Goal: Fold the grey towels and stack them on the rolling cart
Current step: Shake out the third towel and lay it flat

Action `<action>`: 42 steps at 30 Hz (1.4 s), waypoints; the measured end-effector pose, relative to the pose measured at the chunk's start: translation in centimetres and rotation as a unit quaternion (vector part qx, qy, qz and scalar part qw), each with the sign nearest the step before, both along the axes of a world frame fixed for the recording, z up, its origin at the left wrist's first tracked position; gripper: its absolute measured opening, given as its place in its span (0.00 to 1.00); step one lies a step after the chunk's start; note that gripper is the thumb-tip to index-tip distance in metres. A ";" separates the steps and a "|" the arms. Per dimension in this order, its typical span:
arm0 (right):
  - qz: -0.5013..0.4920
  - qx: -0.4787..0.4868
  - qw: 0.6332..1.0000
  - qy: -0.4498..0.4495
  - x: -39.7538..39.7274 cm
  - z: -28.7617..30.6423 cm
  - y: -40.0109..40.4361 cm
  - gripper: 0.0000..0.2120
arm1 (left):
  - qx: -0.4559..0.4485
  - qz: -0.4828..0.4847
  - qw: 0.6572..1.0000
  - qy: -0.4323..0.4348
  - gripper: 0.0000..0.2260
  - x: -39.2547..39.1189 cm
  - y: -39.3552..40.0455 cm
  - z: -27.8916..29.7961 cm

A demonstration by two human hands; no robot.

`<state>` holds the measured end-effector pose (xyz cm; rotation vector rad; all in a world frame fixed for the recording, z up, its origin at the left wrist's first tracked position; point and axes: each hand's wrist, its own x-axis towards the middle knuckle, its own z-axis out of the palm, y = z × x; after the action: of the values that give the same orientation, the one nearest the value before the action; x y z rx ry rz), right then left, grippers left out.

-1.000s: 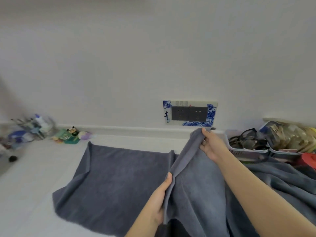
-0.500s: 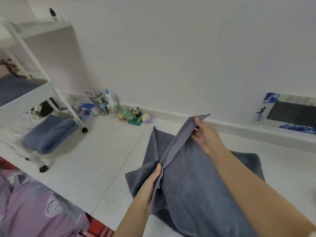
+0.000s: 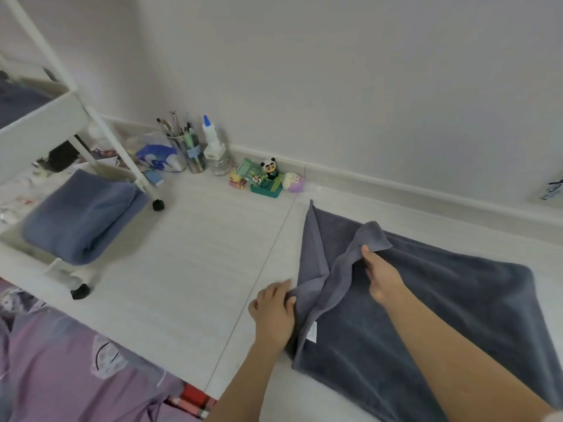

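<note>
A grey towel (image 3: 451,303) lies folded over on the white floor at the right. My left hand (image 3: 274,312) pinches its near left edge against the floor. My right hand (image 3: 382,277) grips the raised fold of the top layer further back. The white rolling cart (image 3: 45,123) stands at the left. A folded grey-blue towel (image 3: 82,214) lies on its lowest shelf, and another grey towel (image 3: 18,102) shows on the shelf above.
A cup of pens and brushes (image 3: 185,147), a glue bottle (image 3: 211,141), a blue packet (image 3: 158,156) and small toy figures (image 3: 268,178) line the wall. Purple patterned bedding (image 3: 61,367) fills the lower left corner. The cart's black casters (image 3: 158,205) rest on the floor.
Both hands have carried the towel's edge leftward and lowered it onto the bottom layer. The view has swung left, bringing the cart into sight and the wall sockets out.
</note>
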<state>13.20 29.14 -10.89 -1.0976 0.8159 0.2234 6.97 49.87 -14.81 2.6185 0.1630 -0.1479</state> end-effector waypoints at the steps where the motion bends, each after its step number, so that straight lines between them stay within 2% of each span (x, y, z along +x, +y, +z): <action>1: -0.004 -0.009 1.000 0.001 0.0 0.1 0.3 0.22 | 0.009 -0.014 1.000 -0.011 0.18 0.2 0.4 -0.5; 3: -0.004 -0.026 1.000 0.008 -0.1 0.1 0.6 0.20 | 0.011 -0.032 0.999 -0.004 0.17 0.1 0.9 -1.1; 5: -0.007 -0.042 0.999 0.011 -0.1 -0.2 0.9 0.18 | 0.005 -0.031 0.999 0.040 0.12 -0.5 1.5 -1.1; 8: -0.013 -0.048 0.999 0.009 -0.3 -0.1 1.1 0.16 | -0.011 0.005 1.000 0.017 0.08 -0.9 2.8 -1.7; 11: -0.018 -0.048 0.999 0.005 -0.4 -0.1 1.2 0.17 | -0.120 0.083 0.989 -0.016 0.07 -1.1 4.0 -0.9; 13: -0.021 -0.049 0.999 0.001 -0.4 -0.1 1.2 0.18 | -0.169 0.130 0.977 -0.005 0.08 -1.6 5.3 -0.4; 17: -0.020 -0.046 0.999 -0.001 -0.5 0.0 1.2 0.19 | -0.020 0.149 0.988 0.037 0.09 -3.1 7.6 -0.3; 20: -0.001 -0.056 0.998 0.001 -0.5 -0.1 1.3 0.18 | 0.024 0.143 0.988 0.060 0.08 -3.2 7.6 0.0; 21: 0.003 -0.061 0.998 0.002 -0.5 -0.2 1.3 0.17 | 0.048 0.143 0.987 0.050 0.08 -3.1 7.3 -0.2; 23: 0.015 -0.074 0.997 0.008 -0.4 -0.5 1.3 0.15 | 0.063 0.144 0.987 -0.028 0.08 -3.0 6.3 -0.6; 25: 0.028 -0.088 0.996 0.015 -0.2 -1.0 1.3 0.15 | 0.014 0.116 0.986 -0.117 0.11 -3.0 5.1 -0.6; 26: 0.035 -0.095 0.995 0.017 -0.2 -1.0 1.4 0.16 | -0.046 0.079 0.989 -0.115 0.14 -3.0 4.5 0.1; 27: 0.042 -0.101 0.994 0.019 -0.1 -1.1 1.4 0.17 | -0.117 0.047 0.989 -0.079 0.17 -3.0 3.7 0.8; 28: 0.048 -0.108 0.993 0.022 -0.1 -1.1 1.5 0.18 | -0.180 0.017 0.983 -0.003 0.22 -3.1 2.9 1.5; 29: 0.051 -0.109 0.992 0.020 -0.1 -1.1 1.5 0.19 | -0.197 -0.016 0.978 0.067 0.29 -3.2 2.0 2.0; 30: 0.049 -0.108 0.993 0.018 0.0 -1.0 1.3 0.19 | -0.162 -0.048 0.979 0.115 0.34 -3.4 1.3 2.2; 31: 0.041 -0.104 0.994 0.014 0.0 -0.8 1.2 0.20 | -0.108 -0.076 0.982 0.137 0.34 -3.6 0.7 2.0; 32: 0.028 -0.100 0.995 0.011 0.2 -0.4 1.0 0.21 | -0.087 -0.092 0.983 0.130 0.27 -3.6 0.2 2.0; 33: 0.007 -0.097 0.995 0.015 0.2 -0.1 0.8 0.21 | -0.113 -0.088 0.982 0.122 0.17 -3.7 0.1 2.3; 34: -0.015 -0.108 0.994 0.016 0.4 0.7 0.5 0.21 | -0.172 -0.073 0.975 0.121 0.12 -3.7 -0.2 2.9; 36: -0.043 -0.180 0.983 -0.019 0.5 2.7 0.5 0.16 | -0.308 -0.040 0.941 0.137 0.16 -3.5 0.1 4.4; 39: -0.028 -0.286 0.946 -0.150 1.7 6.2 1.8 0.09 | -0.475 0.012 0.868 0.145 0.15 -3.4 1.9 7.3; 41: 0.000 -0.331 0.918 -0.219 3.5 6.8 3.4 0.10 | -0.502 0.056 0.852 0.139 0.14 -3.1 3.8 8.0; 42: 0.036 -0.371 0.900 -0.227 4.8 6.2 4.3 0.12 | -0.478 0.084 0.866 0.121 0.14 -2.7 4.8 7.7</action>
<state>17.99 33.48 -4.67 -1.8134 0.4277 -0.3124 4.23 54.71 -7.09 1.5772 0.3090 -0.3842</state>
